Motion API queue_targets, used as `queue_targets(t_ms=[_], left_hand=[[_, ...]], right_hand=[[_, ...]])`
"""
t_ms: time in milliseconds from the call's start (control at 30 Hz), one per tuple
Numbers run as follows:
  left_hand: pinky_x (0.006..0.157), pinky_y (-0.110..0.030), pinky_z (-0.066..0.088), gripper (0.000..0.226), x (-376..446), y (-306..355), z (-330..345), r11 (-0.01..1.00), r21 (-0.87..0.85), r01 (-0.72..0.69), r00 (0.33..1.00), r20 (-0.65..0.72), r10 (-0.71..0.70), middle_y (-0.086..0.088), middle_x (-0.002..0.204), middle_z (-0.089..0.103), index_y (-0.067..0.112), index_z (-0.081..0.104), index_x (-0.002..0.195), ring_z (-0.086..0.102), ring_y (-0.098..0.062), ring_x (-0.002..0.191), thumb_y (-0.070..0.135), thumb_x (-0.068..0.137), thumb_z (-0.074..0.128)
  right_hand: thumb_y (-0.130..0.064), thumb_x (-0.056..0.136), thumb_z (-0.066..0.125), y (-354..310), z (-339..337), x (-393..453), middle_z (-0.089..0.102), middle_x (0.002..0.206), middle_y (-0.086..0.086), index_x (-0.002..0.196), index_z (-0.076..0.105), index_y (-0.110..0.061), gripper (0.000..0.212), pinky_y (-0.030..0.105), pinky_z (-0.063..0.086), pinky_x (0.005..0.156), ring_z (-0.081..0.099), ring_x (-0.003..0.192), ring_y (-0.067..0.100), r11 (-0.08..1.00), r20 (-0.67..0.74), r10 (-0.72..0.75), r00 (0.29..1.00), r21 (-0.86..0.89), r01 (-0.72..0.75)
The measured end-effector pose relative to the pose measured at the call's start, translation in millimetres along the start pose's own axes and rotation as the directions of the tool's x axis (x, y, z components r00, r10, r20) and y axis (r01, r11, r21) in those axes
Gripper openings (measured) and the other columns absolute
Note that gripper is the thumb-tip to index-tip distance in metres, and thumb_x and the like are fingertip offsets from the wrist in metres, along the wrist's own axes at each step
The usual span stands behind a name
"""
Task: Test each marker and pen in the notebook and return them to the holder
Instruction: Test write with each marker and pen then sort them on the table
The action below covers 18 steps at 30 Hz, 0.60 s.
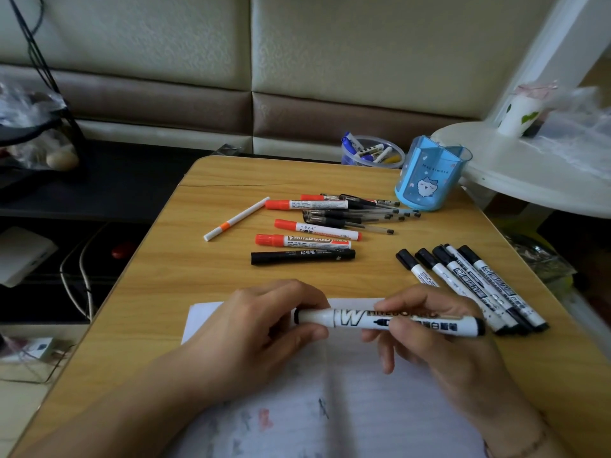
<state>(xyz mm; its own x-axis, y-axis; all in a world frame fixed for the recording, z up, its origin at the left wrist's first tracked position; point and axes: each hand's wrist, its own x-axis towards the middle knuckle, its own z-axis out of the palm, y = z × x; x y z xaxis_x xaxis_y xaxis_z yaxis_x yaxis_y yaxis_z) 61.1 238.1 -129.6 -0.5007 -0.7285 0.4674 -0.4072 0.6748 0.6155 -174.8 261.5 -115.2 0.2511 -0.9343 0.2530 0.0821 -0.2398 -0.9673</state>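
Black whiteboard marker held crosswise above the notebook.

The marker (390, 322) lies with its long axis left-to-right. The left hand (264, 325) curls round the cap end; the right hand (429, 335) pinches the barrel. The cap appears seated, though fingers hide the joint. The notebook (330, 408) lies directly beneath on the surface (205, 259); the holder (429, 173) stands far right, nearer the right hand.

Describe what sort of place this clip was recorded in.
Probably a home living room: a small wooden table stands before a cushioned sofa back, with a cartoon pen holder and an open notebook on it.
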Motion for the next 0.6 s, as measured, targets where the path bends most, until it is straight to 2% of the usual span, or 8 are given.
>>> queue_targets(t_ms=[33,133,233,300,400,500,533,600], left_hand=[[0.058,-0.023,0.045,0.023,0.2,0.7,-0.3,1.000,-0.009,-0.012,1.000,0.000,0.012,0.016,0.085,0.060,0.029,0.060,0.106,0.057,-0.010,0.065,0.047,0.095,0.052],[0.063,-0.005,0.037,0.022,1.2,4.8,-0.2,1.000,0.019,-0.022,1.000,-0.011,0.022,0.024,0.084,0.056,0.021,0.063,0.104,0.053,0.009,0.071,0.038,0.096,0.053],[0.067,-0.001,0.034,0.020,1.8,7.9,2.9,0.999,0.034,-0.021,0.999,-0.025,0.022,0.025,0.086,0.054,0.018,0.065,0.104,0.049,0.015,0.074,0.032,0.097,0.052],[0.068,-0.001,0.034,0.023,2.9,9.8,3.5,0.999,0.039,-0.020,0.999,-0.035,0.022,0.020,0.085,0.058,0.015,0.067,0.103,0.050,0.013,0.074,0.030,0.096,0.051],[0.064,-0.002,0.034,0.022,3.2,11.1,1.6,1.000,0.019,-0.015,1.000,-0.022,0.016,0.017,0.079,0.060,0.016,0.069,0.100,0.052,0.008,0.070,0.029,0.096,0.051],[0.053,-0.017,0.038,0.022,2.1,7.2,3.5,0.998,-0.063,0.004,1.000,0.024,-0.002,0.011,0.071,0.061,0.023,0.068,0.098,0.054,-0.005,0.060,0.038,0.096,0.052],[0.051,-0.022,0.039,0.022,2.0,5.8,5.7,0.996,-0.085,0.007,1.000,0.017,-0.006,0.007,0.069,0.061,0.025,0.067,0.099,0.053,-0.011,0.057,0.042,0.096,0.053],[0.051,-0.022,0.040,0.025,1.5,3.7,8.5,0.983,-0.180,0.029,0.999,-0.023,-0.034,0.005,0.071,0.062,0.030,0.065,0.108,0.052,-0.013,0.055,0.048,0.092,0.058]], right_hand=[[-0.025,0.075,0.069,-0.8,1.4,0.1,0.073,0.076,0.020,0.086,0.074,-0.014,0.016,0.017,0.046,0.049,0.062,0.048,0.026,1.000,0.002,0.008,1.000,-0.003,-0.008],[-0.045,0.075,0.076,-1.0,3.6,0.7,0.074,0.079,0.019,0.089,0.073,-0.017,0.031,0.019,0.041,0.045,0.063,0.047,0.027,0.999,0.003,0.039,0.999,-0.018,-0.039],[-0.051,0.076,0.074,0.3,5.1,0.5,0.075,0.080,0.018,0.089,0.072,-0.019,0.035,0.021,0.037,0.043,0.064,0.048,0.028,0.999,-0.016,0.039,0.999,-0.015,-0.040],[-0.051,0.076,0.074,0.5,6.2,0.4,0.075,0.080,0.018,0.089,0.071,-0.019,0.034,0.023,0.037,0.043,0.065,0.049,0.029,1.000,-0.016,0.025,1.000,-0.018,-0.026],[-0.043,0.077,0.075,-1.0,7.5,-0.6,0.074,0.078,0.019,0.087,0.071,-0.015,0.030,0.019,0.045,0.048,0.066,0.052,0.030,1.000,-0.003,0.007,1.000,-0.014,-0.007],[-0.026,0.078,0.069,-0.9,8.4,-1.4,0.072,0.070,0.016,0.082,0.070,-0.012,0.015,0.017,0.047,0.049,0.064,0.050,0.026,0.999,-0.008,-0.011,1.000,-0.033,0.011],[-0.026,0.076,0.067,-1.3,8.5,-0.8,0.070,0.065,0.013,0.080,0.070,-0.014,0.013,0.018,0.047,0.048,0.062,0.049,0.022,0.999,0.000,-0.010,1.000,-0.038,0.010],[-0.031,0.071,0.072,-1.9,7.1,2.5,0.064,0.057,0.007,0.077,0.071,-0.021,0.011,0.021,0.044,0.044,0.056,0.047,0.017,1.000,-0.016,0.000,1.000,-0.022,-0.001]])
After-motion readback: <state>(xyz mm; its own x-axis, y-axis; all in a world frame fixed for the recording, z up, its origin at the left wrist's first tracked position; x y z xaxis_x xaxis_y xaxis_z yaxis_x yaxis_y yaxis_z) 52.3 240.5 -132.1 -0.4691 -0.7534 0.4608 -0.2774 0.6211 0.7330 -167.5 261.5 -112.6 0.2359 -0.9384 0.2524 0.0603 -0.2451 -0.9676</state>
